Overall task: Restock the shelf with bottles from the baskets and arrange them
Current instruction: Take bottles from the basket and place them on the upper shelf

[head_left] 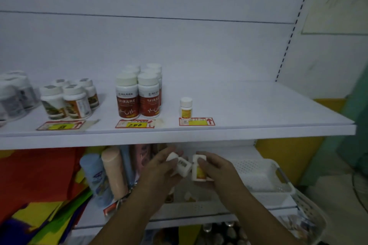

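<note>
My left hand grips a small white bottle, tilted with its cap up-left and a barcode showing. My right hand holds a second small white bottle with a yellow-orange label, upright. Both hands are below the front edge of the white shelf, close together, and the two bottles are almost touching. One matching small bottle stands alone on the shelf behind a red-and-yellow price tag.
Larger red-labelled bottles stand in a block left of the lone bottle, with other white-capped bottles further left. A white perforated basket sits on the lower shelf to the right. Tall tubes stand lower left.
</note>
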`<action>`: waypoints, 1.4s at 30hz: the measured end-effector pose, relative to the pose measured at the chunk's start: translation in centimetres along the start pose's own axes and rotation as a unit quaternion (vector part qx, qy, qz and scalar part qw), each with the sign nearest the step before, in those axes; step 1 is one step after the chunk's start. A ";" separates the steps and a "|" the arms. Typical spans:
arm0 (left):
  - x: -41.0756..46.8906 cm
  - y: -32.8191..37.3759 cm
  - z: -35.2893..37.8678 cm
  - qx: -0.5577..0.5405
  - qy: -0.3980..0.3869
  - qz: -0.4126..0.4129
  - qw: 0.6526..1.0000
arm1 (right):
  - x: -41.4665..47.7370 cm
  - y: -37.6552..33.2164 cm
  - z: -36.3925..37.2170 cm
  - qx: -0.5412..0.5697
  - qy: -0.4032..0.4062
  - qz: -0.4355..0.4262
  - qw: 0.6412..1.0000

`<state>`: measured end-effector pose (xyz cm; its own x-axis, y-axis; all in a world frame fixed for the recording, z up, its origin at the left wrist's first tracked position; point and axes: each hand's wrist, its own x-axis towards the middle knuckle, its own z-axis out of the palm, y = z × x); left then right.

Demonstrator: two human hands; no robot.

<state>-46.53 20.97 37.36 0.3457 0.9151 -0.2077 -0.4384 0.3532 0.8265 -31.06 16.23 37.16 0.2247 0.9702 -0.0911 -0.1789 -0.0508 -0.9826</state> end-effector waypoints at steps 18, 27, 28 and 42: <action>-1.6 6.1 3.3 0.074 -0.050 0.120 0.989 | -1.4 -7.8 2.4 0.017 -0.052 -0.130 0.990; 0.0 12.8 6.3 0.243 -0.054 0.227 0.941 | 4.0 -11.6 0.2 -0.014 -0.039 -0.201 0.979; 0.1 14.0 6.9 0.291 -0.039 0.253 0.922 | 4.7 -12.0 -0.1 -0.034 -0.022 -0.208 0.977; 7.1 19.6 13.2 0.728 -0.021 0.271 0.630 | 10.6 -10.9 -1.3 -0.250 -0.043 -0.179 0.950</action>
<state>-41.69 31.84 59.00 0.5081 0.8075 0.2995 0.7125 -0.5895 0.3806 -25.50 26.73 46.67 0.1015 0.9614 0.2558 0.3776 0.2006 -0.9040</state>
